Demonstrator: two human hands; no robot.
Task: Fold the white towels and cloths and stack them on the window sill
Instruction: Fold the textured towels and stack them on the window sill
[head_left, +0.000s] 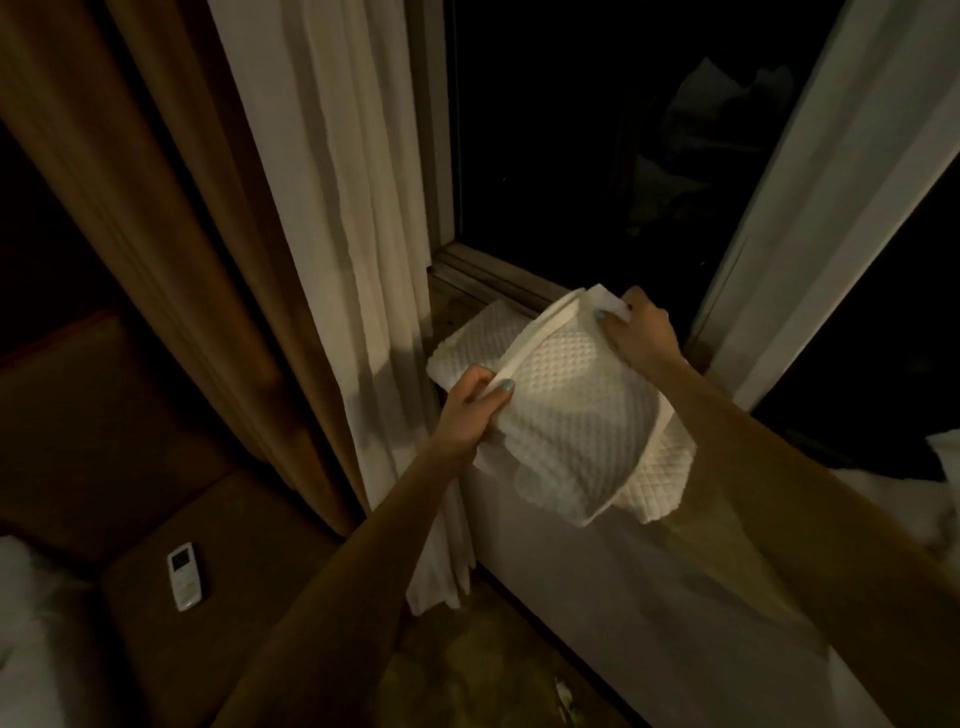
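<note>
Holding a folded white towel (571, 415) just above the window sill (457, 304), in front of the dark window pane (597, 130). Pinching its near left corner with the left hand (470, 410), thumb on top. Pinching its far right corner with the right hand (639, 332). Hands apart, each clamped on the towel, near edge sagging below the sill. Underneath, flat on the sill, a second towel (467, 338). Left of the window, a white curtain (353, 208), then a brown curtain (156, 208). Near left, on a brown seat (130, 457), a white remote control (184, 576).
</note>
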